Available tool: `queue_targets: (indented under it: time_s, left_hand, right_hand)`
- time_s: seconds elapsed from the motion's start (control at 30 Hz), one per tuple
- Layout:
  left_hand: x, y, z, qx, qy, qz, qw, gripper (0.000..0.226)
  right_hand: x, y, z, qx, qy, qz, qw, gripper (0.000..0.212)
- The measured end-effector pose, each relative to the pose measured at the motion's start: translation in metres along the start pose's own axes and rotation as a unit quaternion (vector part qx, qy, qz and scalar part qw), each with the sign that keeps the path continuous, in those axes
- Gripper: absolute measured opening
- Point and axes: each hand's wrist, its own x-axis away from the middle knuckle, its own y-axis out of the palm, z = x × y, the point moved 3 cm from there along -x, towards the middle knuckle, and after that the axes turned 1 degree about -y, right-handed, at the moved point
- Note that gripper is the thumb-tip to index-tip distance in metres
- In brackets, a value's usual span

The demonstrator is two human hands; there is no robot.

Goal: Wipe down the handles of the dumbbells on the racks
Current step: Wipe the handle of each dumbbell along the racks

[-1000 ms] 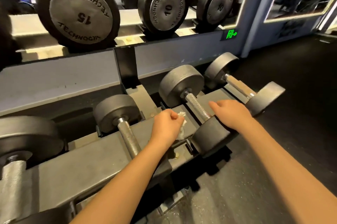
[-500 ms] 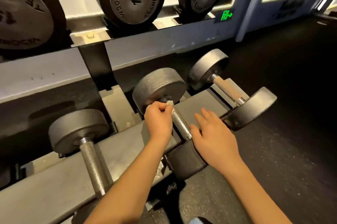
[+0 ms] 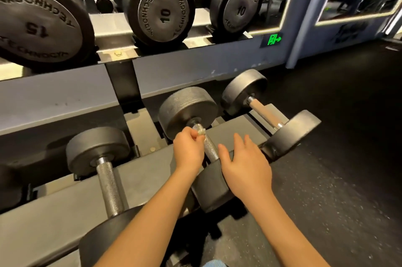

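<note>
Head view, lower tier of a grey steel dumbbell rack (image 3: pixel 54 212). Landmark for all entries: the middle dumbbell (image 3: pixel 188 110), dark grey metal with round heads, lying across the tier with one head far from the person and one near.

1. Knurled steel handle (image 3: pixel 210 147) of the middle dumbbell: bare between the two hands, its far end under item 2.
2. Small white crumpled wipe (image 3: pixel 201 132): pressed on the far end of that handle, just short of the far head.
3. Left hand (image 3: pixel 189 149): fingers curled tight, pinching the wipe between thumb and fingers, touching the handle from its left side.
4. Right hand (image 3: pixel 245 166): palm down, fingers straight and spread, holding nothing. It lies over the middle dumbbell's near head, thumb just beside the handle's near end.
5. Second dark grey dumbbell (image 3: pixel 108 186), knurled handle: left of the middle dumbbell, same tier, apart from it.
6. Third dark grey dumbbell (image 3: pixel 264 114), smooth pale handle: right of the middle dumbbell, same tier.
7. Black upright post (image 3: pixel 124 84): behind the middle dumbbell, to its left.
8. Large black dumbbell heads on the tier above the middle dumbbell: one embossed 15 (image 3: pixel 39 25), two embossed 10 (image 3: pixel 163 10).
9. Green lit sign (image 3: pixel 274 39) on a blue wall: above and right of the middle dumbbell.
10. Dark speckled floor (image 3: pixel 326 179): right of and below the middle dumbbell.
</note>
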Motion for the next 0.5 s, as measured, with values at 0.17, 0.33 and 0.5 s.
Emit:
queue_targets:
  time_s: [0.17,0.33,0.5]
  left_hand:
    - [-0.017,-0.007,0.0,-0.014,0.0,0.017,1.0,0.014]
    - [-0.014,-0.005,-0.004,-0.007,0.022,0.02,1.0,0.017]
    - [-0.004,-0.006,0.0,-0.082,0.077,-0.074,0.991,0.012]
  right_hand:
    - [-0.001,0.0,-0.001,0.008,-0.014,0.026,1.0,0.062]
    - [0.0,0.001,0.0,0.009,-0.02,0.039,0.999,0.058]
    - [0.001,-0.001,-0.001,0.01,-0.018,0.032,0.999,0.053]
